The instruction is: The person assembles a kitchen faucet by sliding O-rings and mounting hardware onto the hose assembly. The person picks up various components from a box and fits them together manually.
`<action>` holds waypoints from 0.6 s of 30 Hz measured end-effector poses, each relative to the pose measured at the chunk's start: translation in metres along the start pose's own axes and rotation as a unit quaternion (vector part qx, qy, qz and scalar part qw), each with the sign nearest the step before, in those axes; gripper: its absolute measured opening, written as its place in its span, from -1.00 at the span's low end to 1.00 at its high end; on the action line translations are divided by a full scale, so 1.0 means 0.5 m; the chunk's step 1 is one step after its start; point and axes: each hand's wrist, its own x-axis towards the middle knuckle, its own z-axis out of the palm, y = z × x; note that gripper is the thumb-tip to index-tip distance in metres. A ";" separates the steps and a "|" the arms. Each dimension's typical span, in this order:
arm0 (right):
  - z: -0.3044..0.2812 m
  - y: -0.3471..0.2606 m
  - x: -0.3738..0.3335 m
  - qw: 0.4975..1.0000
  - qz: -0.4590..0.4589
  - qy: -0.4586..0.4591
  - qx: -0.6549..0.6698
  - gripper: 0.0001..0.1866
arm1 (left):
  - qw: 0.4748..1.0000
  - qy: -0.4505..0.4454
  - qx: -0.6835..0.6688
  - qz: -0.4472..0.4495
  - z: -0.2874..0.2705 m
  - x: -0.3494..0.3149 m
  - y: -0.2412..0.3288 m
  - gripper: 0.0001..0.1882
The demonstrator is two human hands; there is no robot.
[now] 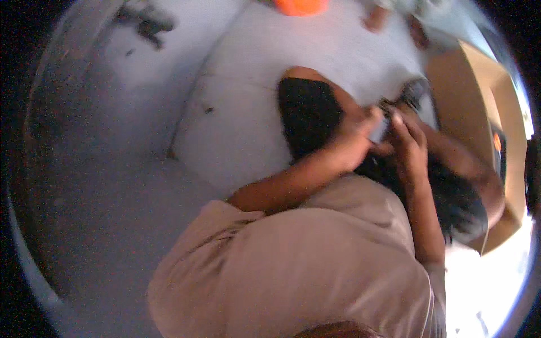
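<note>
Two hands are bunched together over one small grey object (378, 130), held up in front of the body, above the dark lap and near the cardboard box (470, 90). The left hand (354, 141) is curled around its lower left side, and the right hand (410, 143) is pressed against it from the right with fingers (401, 121) bent over the top. Both sets of fingers look closed onto it, though the blur makes the exact grip hard to call.

It's probably light and rigid, judging by how easily it's pinched between fingertips. It would best be gripped by its edges, since a smooth casing could slip.

Most of the object is covered by the fingers, so its real shape can't be made out. Something dark and strap-like (414, 93) sits just behind, too smeared to identify. The orange thing (300, 5) is cut off at the top edge.
</note>
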 end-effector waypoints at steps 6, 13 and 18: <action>0.050 0.012 -0.012 0.992 -0.023 -0.021 -0.121 -0.53 | 0.996 0.003 -0.020 0.088 -0.061 0.030 -0.080 -0.67; 0.062 -0.002 0.090 0.981 -0.053 -0.052 -0.181 -0.56 | 0.982 0.133 -0.105 0.083 -0.047 0.138 -0.085 -0.71; 0.014 0.045 0.364 0.976 -0.126 -0.019 -0.176 -0.65 | 0.998 0.012 -0.040 0.036 -0.101 0.293 0.013 -0.60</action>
